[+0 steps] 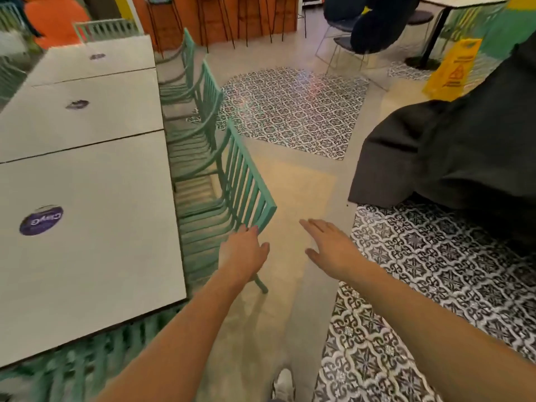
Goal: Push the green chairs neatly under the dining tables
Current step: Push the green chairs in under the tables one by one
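Note:
Three green slatted chairs line the right side of a row of pale dining tables [87,198]. The nearest green chair [246,181] has its seat partly under the table, its backrest toward the aisle. My left hand [242,250] touches the near end of that backrest with its fingertips, fingers extended. My right hand [330,245] hovers flat over the floor to the right of the chair, touching nothing. The middle chair [208,91] and far chair [187,50] sit close against the tables. Another green chair back [72,369] shows blurred below the table's near edge.
A dark covered shape [452,146] bulks at the right of the aisle. A yellow wet-floor sign [455,68] stands beyond it. Dark wire chairs [348,39] and bar stools [217,18] stand at the back. Patterned tiles flank a plain floor strip.

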Motion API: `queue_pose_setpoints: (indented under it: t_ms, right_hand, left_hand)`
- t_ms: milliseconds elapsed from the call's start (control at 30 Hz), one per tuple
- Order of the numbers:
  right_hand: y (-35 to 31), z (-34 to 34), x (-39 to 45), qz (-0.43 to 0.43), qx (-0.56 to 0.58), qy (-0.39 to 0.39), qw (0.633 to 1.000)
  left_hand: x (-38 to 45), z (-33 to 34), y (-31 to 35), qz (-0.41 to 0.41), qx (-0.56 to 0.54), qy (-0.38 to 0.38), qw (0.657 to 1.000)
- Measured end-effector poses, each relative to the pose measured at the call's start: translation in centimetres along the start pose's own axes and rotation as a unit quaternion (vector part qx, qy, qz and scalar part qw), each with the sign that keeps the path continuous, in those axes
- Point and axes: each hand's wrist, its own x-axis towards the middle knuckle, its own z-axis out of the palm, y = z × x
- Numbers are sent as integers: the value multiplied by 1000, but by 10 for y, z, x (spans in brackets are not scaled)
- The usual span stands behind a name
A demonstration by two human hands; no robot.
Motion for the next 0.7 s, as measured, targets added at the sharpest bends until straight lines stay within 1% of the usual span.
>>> queue_pose_setpoints:
  t_ms: [167,233,367,533,700]
  right_hand:
    - [42,-17,85,-26,8,-11,1000]
    - [63,-22,122,-46,13,-18,999]
    - [108,-24,201,-93,23,-57,994]
    - [152,-37,294,-171,29,-100,980]
    - [153,-59,385,-246,24,-128,961]
  left_hand:
    - [90,-5,20,-44,-13,-31,998]
    - [124,-3,29,-68,-22,-34,997]
    - [190,7,48,-125,-40,-25,991]
    - [251,16,72,-239,-86,-19,967]
    - [291,11,78,-325,-102,-13,940]
